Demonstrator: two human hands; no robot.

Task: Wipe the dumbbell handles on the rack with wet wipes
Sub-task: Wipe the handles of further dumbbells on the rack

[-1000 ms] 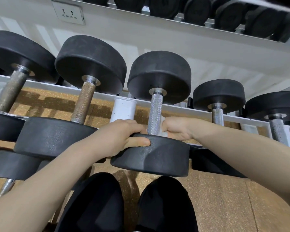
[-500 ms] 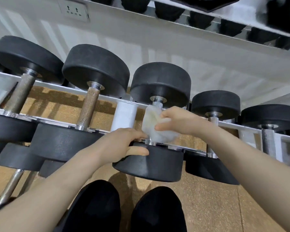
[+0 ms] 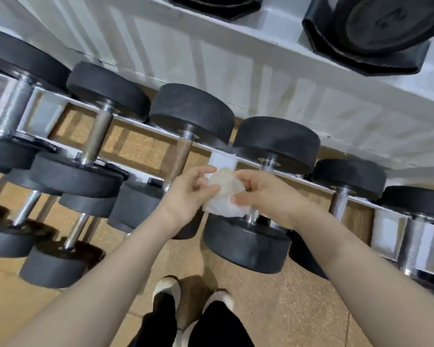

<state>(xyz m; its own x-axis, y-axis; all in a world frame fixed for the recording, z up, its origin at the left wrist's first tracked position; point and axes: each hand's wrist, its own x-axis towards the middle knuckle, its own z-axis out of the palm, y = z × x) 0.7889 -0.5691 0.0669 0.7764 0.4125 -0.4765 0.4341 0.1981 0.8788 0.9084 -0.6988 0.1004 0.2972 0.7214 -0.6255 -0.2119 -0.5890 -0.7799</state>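
Both hands hold a crumpled white wet wipe (image 3: 224, 196) in front of the rack. My left hand (image 3: 189, 194) pinches its left edge and my right hand (image 3: 258, 194) grips its right side. Behind the wipe stands a black dumbbell (image 3: 246, 244) whose chrome handle (image 3: 267, 162) is mostly hidden by the wipe and my right hand. To its left is a dumbbell with a rusty brown handle (image 3: 181, 156), just behind my left hand. Neither hand touches a dumbbell.
Several more black dumbbells line the white rack (image 3: 135, 120), one with a rusty handle (image 3: 95, 139) at the left and one with a chrome handle (image 3: 338, 202) at the right. Large black weights (image 3: 376, 28) sit on the upper shelf. My shoes (image 3: 193, 296) stand on the cork-coloured floor.
My left hand let go of the dumbbell's near head and came up to the wipe. My right hand pulled the wipe off the chrome handle. The view shifted left and back.
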